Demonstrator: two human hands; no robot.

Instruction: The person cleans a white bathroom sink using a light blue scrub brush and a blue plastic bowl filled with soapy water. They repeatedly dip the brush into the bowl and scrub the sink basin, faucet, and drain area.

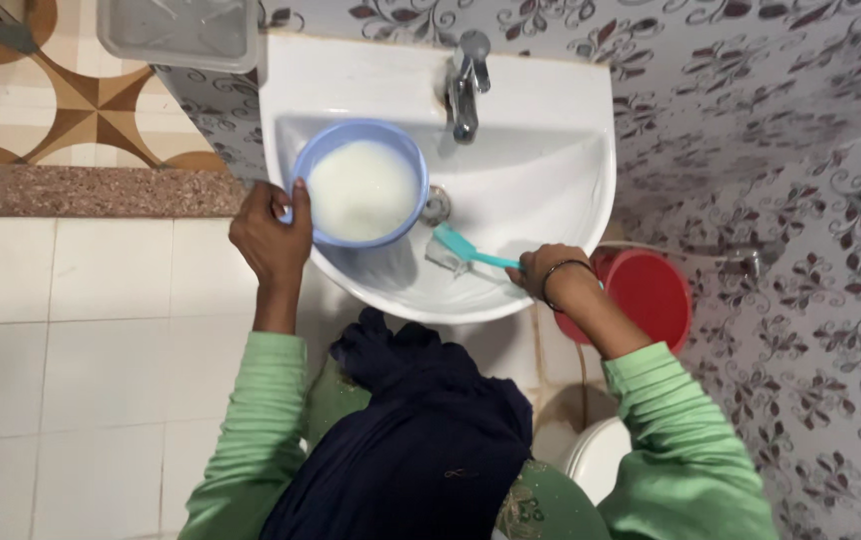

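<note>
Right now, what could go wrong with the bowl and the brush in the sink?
1. The blue bowl, full of cloudy white liquid, is held by the left hand at one rim only; it may tip and spill.
2. The teal brush in the right hand works close to the bowl and could knock it.

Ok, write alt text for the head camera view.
Seen from above, a person's left hand holds a blue bowl of milky white liquid over a white sink, while the right hand holds a teal brush inside the basin. A red bucket stands below, beside a floral-patterned wall.
</note>
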